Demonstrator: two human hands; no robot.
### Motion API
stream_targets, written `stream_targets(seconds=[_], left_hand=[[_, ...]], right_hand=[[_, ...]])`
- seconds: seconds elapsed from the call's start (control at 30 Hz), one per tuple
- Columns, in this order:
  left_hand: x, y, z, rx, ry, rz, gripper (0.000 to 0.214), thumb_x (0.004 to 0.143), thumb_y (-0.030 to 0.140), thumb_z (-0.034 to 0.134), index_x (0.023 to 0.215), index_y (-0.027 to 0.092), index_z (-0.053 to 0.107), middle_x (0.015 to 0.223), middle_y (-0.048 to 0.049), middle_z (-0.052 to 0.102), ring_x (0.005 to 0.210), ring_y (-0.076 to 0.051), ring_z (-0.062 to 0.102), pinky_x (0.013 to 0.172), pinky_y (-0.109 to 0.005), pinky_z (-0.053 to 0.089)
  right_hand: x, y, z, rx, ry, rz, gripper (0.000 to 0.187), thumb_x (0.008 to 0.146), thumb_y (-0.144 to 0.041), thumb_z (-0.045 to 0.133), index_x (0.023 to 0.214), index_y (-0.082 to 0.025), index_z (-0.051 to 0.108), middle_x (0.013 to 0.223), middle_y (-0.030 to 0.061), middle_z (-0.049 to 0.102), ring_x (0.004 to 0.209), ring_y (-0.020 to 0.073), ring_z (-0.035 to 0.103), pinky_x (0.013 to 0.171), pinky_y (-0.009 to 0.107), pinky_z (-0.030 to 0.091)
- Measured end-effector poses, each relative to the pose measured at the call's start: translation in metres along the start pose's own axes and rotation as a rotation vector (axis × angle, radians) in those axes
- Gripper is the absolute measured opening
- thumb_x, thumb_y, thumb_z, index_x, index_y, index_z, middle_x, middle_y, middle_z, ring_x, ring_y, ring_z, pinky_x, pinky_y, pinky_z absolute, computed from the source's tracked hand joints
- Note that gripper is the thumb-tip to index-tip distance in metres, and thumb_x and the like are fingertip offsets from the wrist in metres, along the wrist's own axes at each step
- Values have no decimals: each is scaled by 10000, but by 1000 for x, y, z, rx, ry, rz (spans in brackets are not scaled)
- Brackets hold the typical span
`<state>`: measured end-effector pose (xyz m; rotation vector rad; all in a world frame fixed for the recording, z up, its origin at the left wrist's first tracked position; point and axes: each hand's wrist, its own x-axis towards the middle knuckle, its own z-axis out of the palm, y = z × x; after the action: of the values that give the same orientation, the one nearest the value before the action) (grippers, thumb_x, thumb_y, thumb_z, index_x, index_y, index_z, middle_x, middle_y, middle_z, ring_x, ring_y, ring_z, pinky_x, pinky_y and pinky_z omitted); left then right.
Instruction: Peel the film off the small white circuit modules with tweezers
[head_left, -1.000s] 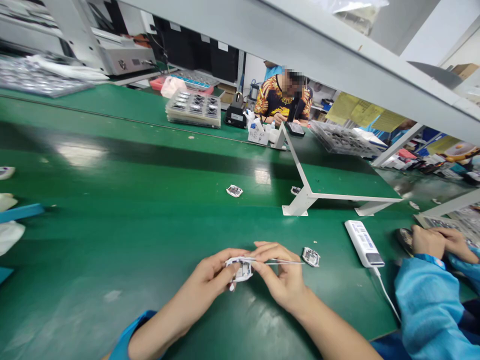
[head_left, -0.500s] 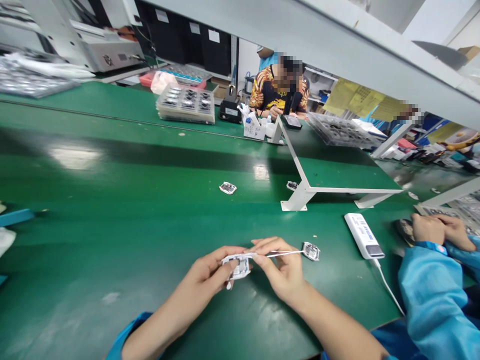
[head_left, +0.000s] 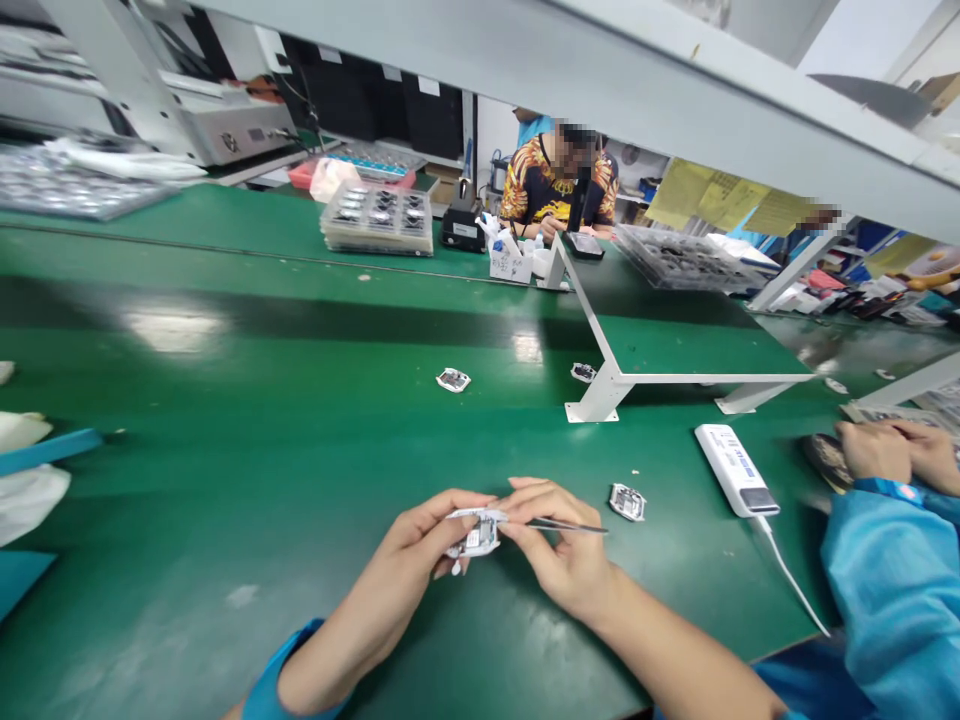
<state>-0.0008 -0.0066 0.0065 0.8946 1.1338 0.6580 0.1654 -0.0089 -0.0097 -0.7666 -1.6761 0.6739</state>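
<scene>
My left hand (head_left: 424, 556) grips a small white electronic module (head_left: 474, 532) by its edges, above the green bench mat (head_left: 225, 480). My right hand (head_left: 559, 545) holds slim metal tweezers (head_left: 566, 526), their tips at the module and their far end sticking out to the right. The fingers of both hands nearly meet around the module and hide part of it. A similar small white-and-silver piece (head_left: 627, 502) lies on the mat to the right of my right hand, apart from the tweezers.
A white power bank (head_left: 736, 470) with its cable lies to the right. Beyond stand a white metal shelf leg (head_left: 600, 395) and loose pieces (head_left: 453, 380). A neighbour's hands (head_left: 877, 450) in blue sleeves work at right. A seated person (head_left: 555, 185) and stacked trays (head_left: 376, 220) are further back.
The view has shifted slightly. My hands stay together on the module, while the tweezers' far end now looks darker and sits a little lower, clearly apart from the piece on the mat.
</scene>
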Motion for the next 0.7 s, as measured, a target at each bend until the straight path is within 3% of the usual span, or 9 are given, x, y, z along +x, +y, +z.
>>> stream_targets(seconds=[0.2,0.3,0.4,0.53,0.7], left_hand=[[-2,3,-2,34,-25,14,462,763,476,552,1075,136,569,745,6,517,611,-24,366,534,-112,290],[-3,3,-4,70,-124,33,513,714,423,656,1134,163,517,975,-22,581,814,-50,494,699,-111,396],[1,-3,-4,67,-209,64,666,617,311,759,1181,192,425,1127,-36,543,1015,-87,514,865,-136,415],[13,-16,-5,190,-117,137,524,654,317,715,1062,173,419,912,-4,542,800,-54,504,716,-133,412],[28,-11,-24,424,-16,231,397,740,395,622,1014,149,473,881,-9,556,784,-61,513,699,-134,414]], right_hand=[[-3,3,1,62,34,58,131,805,-80,636,887,-182,627,861,53,715,828,175,685,880,383,533],[-1,4,-1,55,39,70,103,811,-98,634,868,-184,633,835,43,717,808,173,689,893,384,525],[3,3,-4,42,58,146,47,823,-139,627,837,-181,643,801,43,714,779,176,689,886,382,524],[6,5,-6,18,73,245,46,822,-202,624,823,-162,645,792,54,707,760,177,684,753,308,547],[7,12,-8,-34,107,290,80,841,-224,600,852,-157,641,834,57,700,791,172,675,717,273,527]])
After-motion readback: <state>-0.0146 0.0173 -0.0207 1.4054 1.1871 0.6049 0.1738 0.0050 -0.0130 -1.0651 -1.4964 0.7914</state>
